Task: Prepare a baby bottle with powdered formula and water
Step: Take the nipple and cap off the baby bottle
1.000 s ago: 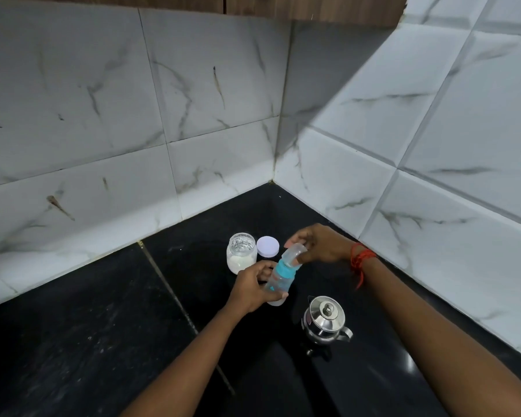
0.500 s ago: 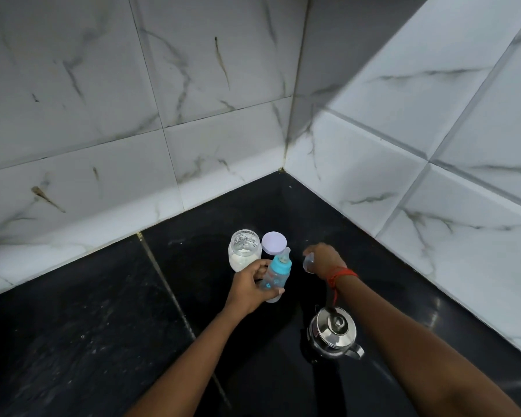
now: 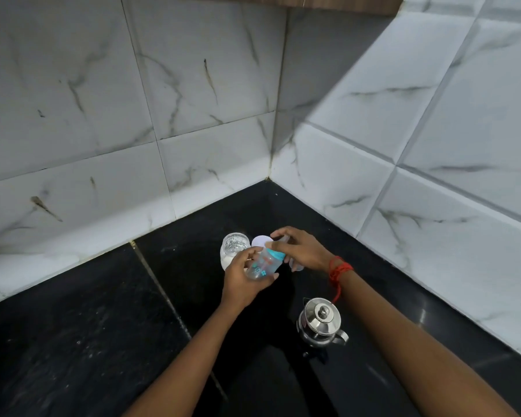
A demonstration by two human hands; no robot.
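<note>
The person stands at a black table (image 3: 103,341) in a tiled corner. The left hand (image 3: 242,279) is wrapped around a clear baby bottle (image 3: 262,264) and holds it tilted in the air, its blue collar (image 3: 276,254) pointing toward the corner. The right hand (image 3: 301,251) grips the bottle's top at this collar, fingers closed on it. Just beyond the bottle, a glass jar (image 3: 233,246) with white powder inside stands open on the table, and its white lid (image 3: 260,240) lies beside it. A clear cap (image 3: 297,266) sits under the right hand, next to the bottle. Nearer to the person than the bottle stands a steel kettle (image 3: 321,322). A red thread (image 3: 339,270) is tied on the right wrist.
</note>
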